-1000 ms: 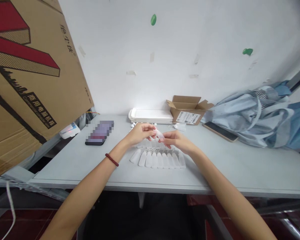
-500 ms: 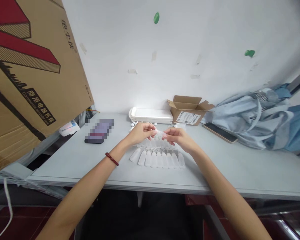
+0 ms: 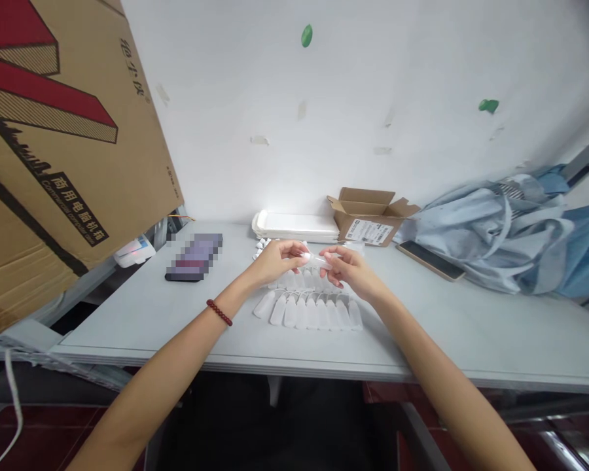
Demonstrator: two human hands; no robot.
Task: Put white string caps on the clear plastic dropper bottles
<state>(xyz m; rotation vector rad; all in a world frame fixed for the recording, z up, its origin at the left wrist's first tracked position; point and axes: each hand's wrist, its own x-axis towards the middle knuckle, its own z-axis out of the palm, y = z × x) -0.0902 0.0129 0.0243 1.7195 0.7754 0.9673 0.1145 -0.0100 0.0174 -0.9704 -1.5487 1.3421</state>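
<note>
Above the middle of the grey table [image 3: 137, 314], both of my hands hold one small translucent plastic bottle [image 3: 317, 261] lying sideways between them. My left hand [image 3: 277, 260], with a red bead bracelet on its wrist, pinches one end. My right hand [image 3: 349, 271] grips the other end with curled fingers. Just below the hands, a row of several similar small white bottles [image 3: 308, 310] lies side by side on the table.
A large cardboard box [image 3: 53, 150] leans over the left side. A dark phone [image 3: 194, 258] lies left of my hands. Behind are a white tray [image 3: 297, 226], a small open carton [image 3: 368, 216], loose white caps [image 3: 261, 246], another phone [image 3: 429, 260] and a blue bag [image 3: 510, 229].
My hands have drawn slightly closer together around the bottle, which now lies flatter. The view has shifted a little; the row of bottles stays put.
</note>
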